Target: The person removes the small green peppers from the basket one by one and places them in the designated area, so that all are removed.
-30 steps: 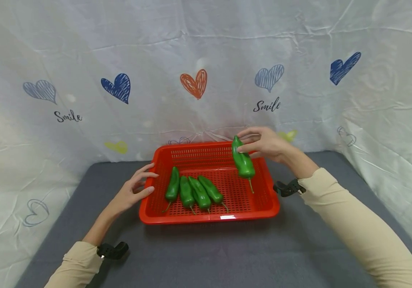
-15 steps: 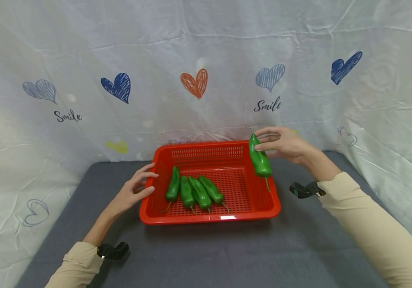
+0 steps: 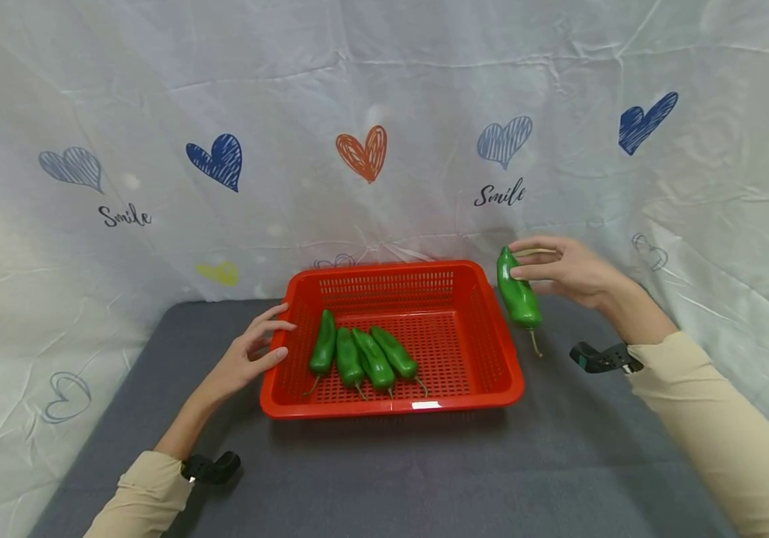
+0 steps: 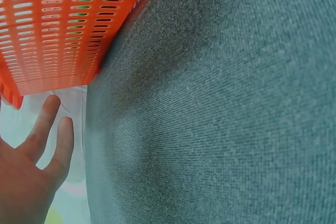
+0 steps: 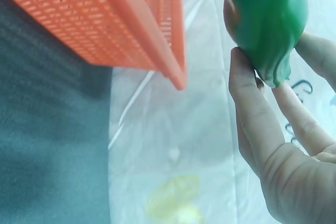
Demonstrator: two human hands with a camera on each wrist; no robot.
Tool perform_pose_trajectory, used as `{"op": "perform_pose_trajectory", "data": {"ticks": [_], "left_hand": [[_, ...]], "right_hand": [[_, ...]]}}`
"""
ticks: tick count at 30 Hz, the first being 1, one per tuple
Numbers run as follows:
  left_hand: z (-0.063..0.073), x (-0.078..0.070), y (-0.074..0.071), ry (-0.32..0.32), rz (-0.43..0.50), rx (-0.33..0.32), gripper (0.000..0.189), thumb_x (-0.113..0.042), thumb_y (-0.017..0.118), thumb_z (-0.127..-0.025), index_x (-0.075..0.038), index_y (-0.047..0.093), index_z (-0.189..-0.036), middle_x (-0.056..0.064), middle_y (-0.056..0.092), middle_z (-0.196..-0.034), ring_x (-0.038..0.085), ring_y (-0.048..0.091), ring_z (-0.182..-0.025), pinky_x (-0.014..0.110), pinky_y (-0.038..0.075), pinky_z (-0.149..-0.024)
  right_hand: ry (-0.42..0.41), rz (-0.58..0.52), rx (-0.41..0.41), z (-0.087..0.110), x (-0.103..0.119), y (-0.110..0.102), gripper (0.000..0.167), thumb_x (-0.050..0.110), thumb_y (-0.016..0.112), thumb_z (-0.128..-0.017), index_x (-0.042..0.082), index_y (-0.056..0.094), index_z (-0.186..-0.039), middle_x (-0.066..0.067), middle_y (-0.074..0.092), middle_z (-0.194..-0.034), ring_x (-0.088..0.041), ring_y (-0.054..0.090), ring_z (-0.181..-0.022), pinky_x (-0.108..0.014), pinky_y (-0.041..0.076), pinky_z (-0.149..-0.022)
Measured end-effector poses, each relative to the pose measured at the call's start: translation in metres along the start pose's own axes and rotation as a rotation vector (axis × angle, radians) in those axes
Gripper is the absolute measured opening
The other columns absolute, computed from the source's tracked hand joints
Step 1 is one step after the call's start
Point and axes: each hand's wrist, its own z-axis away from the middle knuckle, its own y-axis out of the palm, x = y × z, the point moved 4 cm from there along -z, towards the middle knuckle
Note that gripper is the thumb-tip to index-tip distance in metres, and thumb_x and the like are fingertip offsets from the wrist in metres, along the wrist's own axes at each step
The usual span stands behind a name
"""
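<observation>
A green pepper (image 3: 519, 293) hangs stem down just off the basket's right side, pinched near its tip between the thumb and fingers of my right hand (image 3: 567, 270). The right wrist view has this pepper large at the top, with my right fingers around its narrow end. On the left, my left hand (image 3: 254, 354) rests with loosely spread fingers at the left rim of a red plastic basket (image 3: 492, 329). Several green peppers (image 3: 374, 360) lie side by side in the left and middle of the basket, stems toward me. In the left wrist view, my left fingers (image 4: 64, 142) show below the slotted basket wall.
The basket stands on a table with a dark grey cloth (image 3: 384, 478). Behind the table hangs a white curtain (image 3: 424, 90) printed with hearts and the word Smile. Each wrist wears a black strap (image 3: 604, 359).
My right hand has carried the pepper rightward, from above the basket's right part to outside its right rim. The left hand and the peppers in the basket have stayed put.
</observation>
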Motion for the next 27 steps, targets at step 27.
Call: {"op": "perform_pose_trajectory", "data": {"ticks": [27], "left_hand": [[0.001,0.004,0.000,-0.015,0.010,-0.003,0.040,0.003,0.060,-0.099,-0.001,0.056,-0.138,0.008,0.023,-0.164,0.030,0.058,-0.117,0.032,0.051,-0.091]], "right_hand": [[0.076,-0.004,-0.049,0.004,-0.052,-0.040,0.063,0.007,0.073,-0.096,-0.006,0.040,-0.148,-0.001,0.067,-0.116,-0.016,0.067,-0.104,-0.040,0.054,-0.089]]}}
